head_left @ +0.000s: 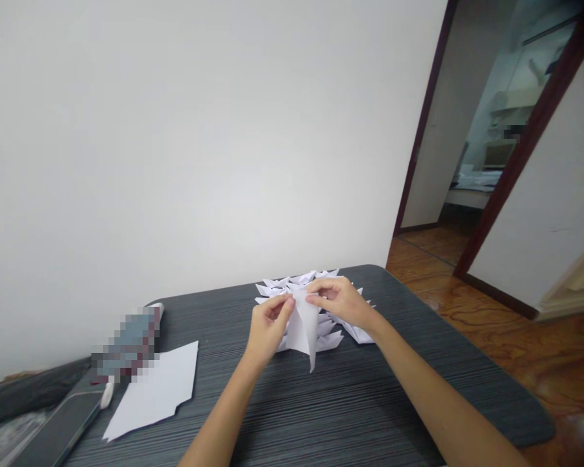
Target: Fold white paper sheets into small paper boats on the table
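A partly folded sheet of white paper [302,327] is held up between my two hands above the dark table. My left hand [268,323] pinches its upper left edge between thumb and fingers. At the upper right, my right hand [339,299] grips the same sheet, thumb below and fingers above. The lower end of the paper hangs down to a narrow point. Behind and under it lie several folded white paper pieces [328,340] with pointed ends, partly hidden by my hands and the sheet.
Flat white sheets [160,389] lie on the table [292,421] at the left. Beside them are a blurred-out grey and red item [131,344] and a dark flat device [58,428]. A white wall [199,143] rises behind; a doorway [467,162] opens at the right.
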Demonstrator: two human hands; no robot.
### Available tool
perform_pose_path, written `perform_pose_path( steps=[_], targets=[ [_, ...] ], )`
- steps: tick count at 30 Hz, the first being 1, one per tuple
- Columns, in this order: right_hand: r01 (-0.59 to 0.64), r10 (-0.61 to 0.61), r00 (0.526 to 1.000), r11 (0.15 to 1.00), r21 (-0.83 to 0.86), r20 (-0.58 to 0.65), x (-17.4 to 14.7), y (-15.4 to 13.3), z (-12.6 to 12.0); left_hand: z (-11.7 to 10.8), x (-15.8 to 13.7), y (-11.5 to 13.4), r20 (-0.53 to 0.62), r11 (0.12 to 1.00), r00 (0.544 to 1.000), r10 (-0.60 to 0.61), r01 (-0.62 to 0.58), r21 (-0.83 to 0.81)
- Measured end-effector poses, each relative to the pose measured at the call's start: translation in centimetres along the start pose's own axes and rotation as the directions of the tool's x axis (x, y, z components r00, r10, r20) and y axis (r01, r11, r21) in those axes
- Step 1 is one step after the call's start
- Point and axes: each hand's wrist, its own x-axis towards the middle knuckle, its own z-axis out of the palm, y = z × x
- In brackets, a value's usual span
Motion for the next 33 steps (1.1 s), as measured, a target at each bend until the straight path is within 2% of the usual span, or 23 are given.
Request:
perform_pose_path(
  steps=[3,8,14,22,26,31,33],
  targets=[
    [0.039,-0.039,0.999,0.999,-0.023,-0.008,-0.1,-0.3,0.2,0.2,-0.3,0.0,-0.051,0.996,0.996,0.069,-0.066,0.057],
    [0.064,-0.065,0.998,0.998,-0.02,-0.016,-0.3,-0.6,0.6,0.4,-0.7,0.3,-0.058,0.979,0.986,0.158,-0.148,0.143],
    [0.05,-0.05,0.999,0.999,-0.009,0.002,-0.4,-1.3,0.9,0.5,-0.9,0.7,-0.051,0.971,0.982,0.18,-0.169,0.166],
    [0.067,-0.066,0.998,0.997,-0.045,0.014,-0.5,-1.4,0.9,0.5,-1.0,1.0,-0.046,0.924,0.957,0.285,-0.262,0.28],
    [0.08,-0.078,0.997,0.994,-0.073,0.025,-0.5,-1.3,1.0,0.6,-1.1,1.2,-0.027,0.855,0.92,0.391,-0.352,0.38],
    [0.097,-0.093,0.995,0.987,-0.132,0.034,-0.5,-1.3,1.1,0.6,-1.4,1.1,0.01,0.713,0.832,0.554,-0.481,0.51],
    [0.114,-0.109,0.993,0.98,-0.161,0.037,-0.6,-1.4,1.1,0.6,-1.5,1.1,0.01,0.689,0.816,0.578,-0.495,0.529]
  ],
)
